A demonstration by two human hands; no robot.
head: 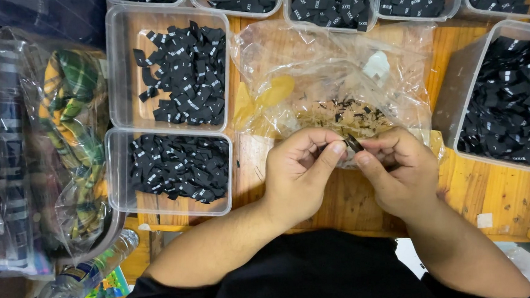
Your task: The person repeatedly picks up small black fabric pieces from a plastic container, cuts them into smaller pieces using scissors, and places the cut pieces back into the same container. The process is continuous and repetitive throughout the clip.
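Wooden table (495, 196) under both hands. Seven clear trays of black labels ring the hands: two left, four above, one right. One clear plastic bag (334, 71) just above. Left hand (297, 174) and right hand (401, 171), fingertips pressed together, pinch one black label (353, 143).

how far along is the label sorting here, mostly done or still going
Mostly done, by the look: the clear trays hold many black labels. In hand: the left hand and right hand pinch one small black label. Left: a few scraps in the plastic bag.
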